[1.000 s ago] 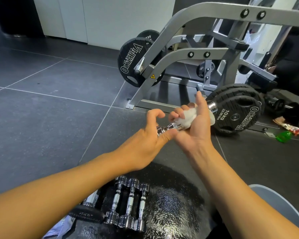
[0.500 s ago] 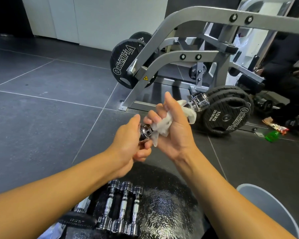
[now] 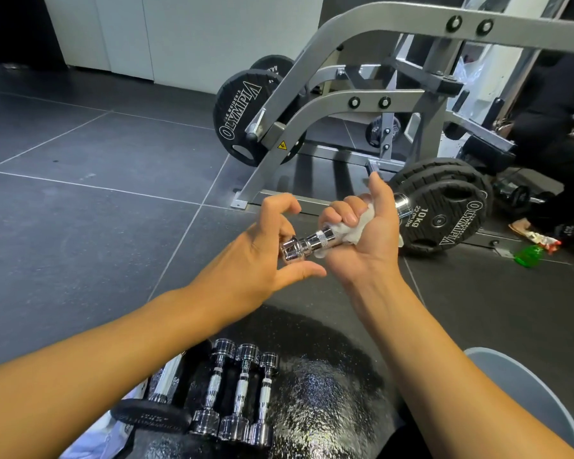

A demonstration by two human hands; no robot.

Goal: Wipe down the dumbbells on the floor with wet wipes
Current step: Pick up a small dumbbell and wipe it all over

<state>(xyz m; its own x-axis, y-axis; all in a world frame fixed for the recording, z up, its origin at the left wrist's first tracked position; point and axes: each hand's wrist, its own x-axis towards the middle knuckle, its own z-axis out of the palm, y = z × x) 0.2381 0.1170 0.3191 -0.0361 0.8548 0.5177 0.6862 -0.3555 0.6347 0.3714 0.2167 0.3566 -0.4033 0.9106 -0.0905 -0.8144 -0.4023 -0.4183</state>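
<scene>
A small chrome dumbbell (image 3: 307, 244) is held in the air in front of me. My left hand (image 3: 262, 253) pinches its near head between thumb and fingers. My right hand (image 3: 362, 233) wraps a white wet wipe (image 3: 355, 228) around the knurled handle, thumb pointing up. The far chrome head (image 3: 402, 204) sticks out past my right hand. Three more chrome dumbbells (image 3: 239, 392) lie side by side on the floor below my arms.
A grey weight machine (image 3: 328, 104) with black Olympia plates (image 3: 444, 207) stands just ahead. A black plate (image 3: 150, 417) lies left of the floor dumbbells on a glossy black mat (image 3: 312, 385). A grey bucket rim (image 3: 524, 389) is at lower right. A person in black crouches at far right.
My right hand with the wipe slid along the handle toward the far head, exposing the knurled middle. My left hand shifted from covering the near head to pinching it.
</scene>
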